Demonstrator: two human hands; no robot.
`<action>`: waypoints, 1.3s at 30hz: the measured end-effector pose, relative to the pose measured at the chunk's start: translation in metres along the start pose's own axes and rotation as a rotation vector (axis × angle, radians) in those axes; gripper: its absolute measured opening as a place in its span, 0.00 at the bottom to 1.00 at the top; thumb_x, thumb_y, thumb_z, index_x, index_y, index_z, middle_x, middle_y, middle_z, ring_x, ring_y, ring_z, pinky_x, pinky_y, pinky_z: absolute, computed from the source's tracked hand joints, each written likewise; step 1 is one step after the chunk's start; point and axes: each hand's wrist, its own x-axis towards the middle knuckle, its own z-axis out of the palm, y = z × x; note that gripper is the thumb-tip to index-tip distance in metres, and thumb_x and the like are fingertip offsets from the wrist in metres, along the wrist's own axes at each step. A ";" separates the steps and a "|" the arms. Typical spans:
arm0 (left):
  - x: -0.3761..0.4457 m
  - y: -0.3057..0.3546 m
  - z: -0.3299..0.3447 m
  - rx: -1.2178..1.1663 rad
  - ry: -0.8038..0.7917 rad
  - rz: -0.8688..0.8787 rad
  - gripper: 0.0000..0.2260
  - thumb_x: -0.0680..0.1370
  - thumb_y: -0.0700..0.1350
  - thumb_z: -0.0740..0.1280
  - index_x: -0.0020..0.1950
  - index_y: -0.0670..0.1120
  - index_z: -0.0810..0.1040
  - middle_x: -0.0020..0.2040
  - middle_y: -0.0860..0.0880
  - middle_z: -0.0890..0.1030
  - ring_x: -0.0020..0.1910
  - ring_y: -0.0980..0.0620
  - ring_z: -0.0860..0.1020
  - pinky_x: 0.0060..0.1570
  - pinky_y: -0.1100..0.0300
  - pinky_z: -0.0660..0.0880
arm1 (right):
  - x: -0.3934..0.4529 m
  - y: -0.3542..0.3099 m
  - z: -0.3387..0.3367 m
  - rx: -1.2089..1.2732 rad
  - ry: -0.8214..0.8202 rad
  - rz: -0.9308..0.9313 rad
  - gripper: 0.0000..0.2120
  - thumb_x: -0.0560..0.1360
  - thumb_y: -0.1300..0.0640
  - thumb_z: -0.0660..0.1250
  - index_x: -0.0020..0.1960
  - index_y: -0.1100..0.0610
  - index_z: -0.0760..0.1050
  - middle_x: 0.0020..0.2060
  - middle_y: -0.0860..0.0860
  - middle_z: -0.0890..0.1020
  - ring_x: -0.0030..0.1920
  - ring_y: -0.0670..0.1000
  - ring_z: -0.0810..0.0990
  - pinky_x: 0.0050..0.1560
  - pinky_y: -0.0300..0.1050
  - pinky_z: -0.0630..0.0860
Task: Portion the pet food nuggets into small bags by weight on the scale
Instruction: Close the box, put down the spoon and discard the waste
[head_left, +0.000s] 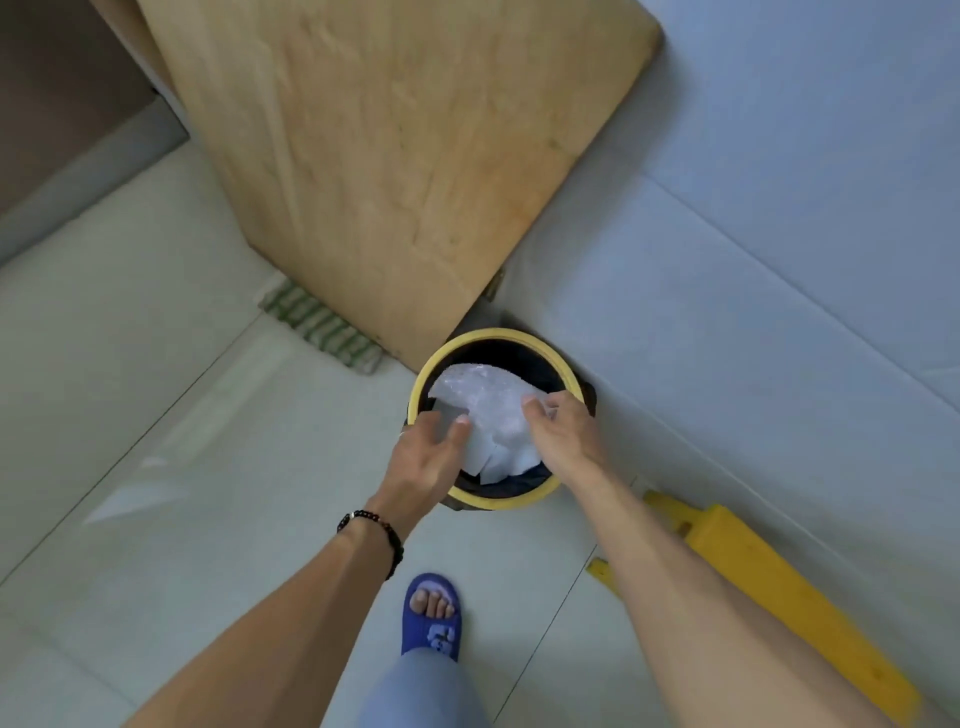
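Note:
A round bin (431, 364) with a yellow rim and a dark liner stands on the floor below me. Over its mouth hangs a crumpled white wrapping (488, 410), partly translucent plastic with paper-like flaps at its near end. My left hand (431, 452) pinches the wrapping's left edge, thumb on top. At the wrapping's right edge, my right hand (563, 431) holds it with curled fingers. No scale, nuggets or small bags are in view.
A wooden tabletop (395, 156) juts out above the bin's far side. A green striped cloth (322, 327) lies on the pale tiled floor under it. A yellow plastic object (769, 587) lies along the wall at the right. My blue slipper (434, 618) is just behind the bin.

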 end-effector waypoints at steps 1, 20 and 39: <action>-0.004 0.000 -0.005 0.042 0.012 0.017 0.23 0.82 0.56 0.57 0.73 0.44 0.66 0.69 0.46 0.70 0.59 0.49 0.70 0.53 0.61 0.66 | -0.004 -0.002 -0.001 -0.017 -0.007 -0.006 0.24 0.81 0.45 0.57 0.71 0.58 0.68 0.66 0.54 0.74 0.63 0.56 0.75 0.59 0.48 0.71; -0.284 0.060 -0.307 0.711 0.937 0.468 0.32 0.82 0.60 0.42 0.74 0.40 0.65 0.73 0.39 0.67 0.76 0.38 0.58 0.72 0.39 0.57 | -0.334 -0.314 -0.015 -0.339 0.371 -1.371 0.26 0.81 0.44 0.51 0.71 0.59 0.69 0.70 0.59 0.71 0.70 0.59 0.69 0.67 0.56 0.68; -0.697 -0.182 -0.498 0.525 1.680 -0.081 0.31 0.81 0.63 0.46 0.78 0.45 0.56 0.78 0.44 0.57 0.79 0.43 0.48 0.75 0.40 0.45 | -0.803 -0.426 0.172 -0.378 0.072 -2.187 0.30 0.80 0.42 0.50 0.77 0.56 0.59 0.79 0.56 0.56 0.79 0.57 0.52 0.76 0.56 0.46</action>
